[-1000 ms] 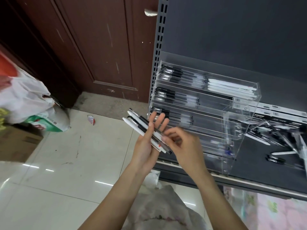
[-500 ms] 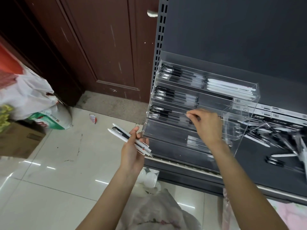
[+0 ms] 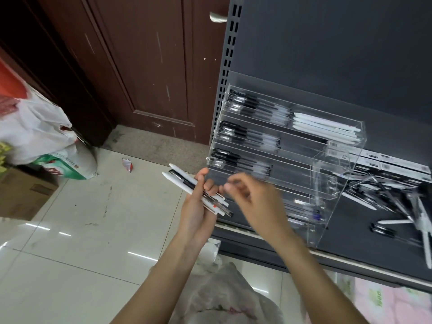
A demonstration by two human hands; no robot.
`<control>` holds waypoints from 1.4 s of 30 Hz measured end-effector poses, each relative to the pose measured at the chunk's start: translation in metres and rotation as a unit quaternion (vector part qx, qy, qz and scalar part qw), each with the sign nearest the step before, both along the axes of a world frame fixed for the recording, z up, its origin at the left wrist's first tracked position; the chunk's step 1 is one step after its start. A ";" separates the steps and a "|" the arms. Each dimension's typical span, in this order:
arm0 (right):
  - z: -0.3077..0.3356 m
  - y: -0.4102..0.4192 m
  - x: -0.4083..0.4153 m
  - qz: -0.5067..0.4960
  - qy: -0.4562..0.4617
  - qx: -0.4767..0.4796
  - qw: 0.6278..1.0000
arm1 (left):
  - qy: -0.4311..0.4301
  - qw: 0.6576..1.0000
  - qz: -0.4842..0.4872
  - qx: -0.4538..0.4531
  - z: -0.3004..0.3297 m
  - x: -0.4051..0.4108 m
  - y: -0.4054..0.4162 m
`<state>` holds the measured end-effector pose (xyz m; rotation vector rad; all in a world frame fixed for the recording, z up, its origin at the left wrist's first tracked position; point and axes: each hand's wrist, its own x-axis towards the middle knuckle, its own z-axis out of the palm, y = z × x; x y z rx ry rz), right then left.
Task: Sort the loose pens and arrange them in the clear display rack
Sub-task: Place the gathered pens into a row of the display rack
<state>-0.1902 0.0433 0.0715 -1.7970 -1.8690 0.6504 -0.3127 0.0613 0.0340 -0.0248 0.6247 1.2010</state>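
Observation:
My left hand (image 3: pixel 198 206) grips a bundle of pens (image 3: pixel 187 183), white ones and black ones, held slanted in front of the rack's left end. My right hand (image 3: pixel 252 197) is blurred with motion just right of the bundle, fingers curled and apart, nothing in them. The clear display rack (image 3: pixel 339 160) stands tiered on the dark shelf (image 3: pixel 364 232); its upper tiers hold rows of black pens (image 3: pixel 245 134) at the left and white pens (image 3: pixel 327 127) at the top right. Loose pens (image 3: pixel 397 206) lie scattered on the shelf right of the rack.
A brown door (image 3: pixel 145 66) stands behind at the left. White plastic bags (image 3: pixel 35 129) and a cardboard box (image 3: pixel 21 192) sit on the tiled floor (image 3: pixel 81 242) at the left. Another plastic bag (image 3: pixel 222 298) lies below my arms. The shelf's front edge (image 3: pixel 327 256) runs under the rack.
My right hand has come back from the rack's third tier to the pen bundle, with nothing in it. My left hand has lifted the bundle slightly toward the rack.

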 end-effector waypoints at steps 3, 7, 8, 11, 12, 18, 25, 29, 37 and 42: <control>-0.004 -0.017 -0.012 -0.044 0.095 -0.087 0.991 | 0.009 1.000 0.009 -0.002 0.003 0.004 0.003; -0.009 -0.026 -0.014 -0.097 0.235 -0.117 0.960 | 0.002 1.000 0.017 -0.003 0.003 0.009 0.004; -0.009 -0.027 -0.012 -0.105 0.259 -0.120 0.953 | 0.001 1.000 0.018 -0.002 0.002 0.010 0.005; -0.009 -0.027 0.006 -0.107 0.276 -0.124 0.947 | -0.008 0.999 0.048 -0.007 -0.003 0.009 0.011; -0.008 -0.028 0.015 -0.102 0.273 -0.125 0.948 | -0.013 0.998 0.062 -0.010 -0.004 0.007 0.014; -0.003 -0.023 0.057 -0.097 0.265 -0.088 0.955 | 0.018 0.995 0.094 -0.006 0.003 0.022 0.007; -0.004 -0.016 0.101 -0.212 0.251 0.040 0.944 | 0.020 0.993 0.114 -0.008 -0.002 -0.002 0.029; -0.024 0.010 0.099 -0.227 0.161 0.091 0.956 | 0.063 0.995 0.077 -0.014 -0.006 0.006 0.024; -0.034 0.047 0.077 -0.105 -0.169 0.203 0.959 | 0.080 0.996 0.016 -0.018 -0.013 0.013 0.020; -0.045 0.057 0.071 -0.049 -0.314 0.220 0.922 | 0.107 0.994 -0.010 -0.018 -0.012 0.012 0.019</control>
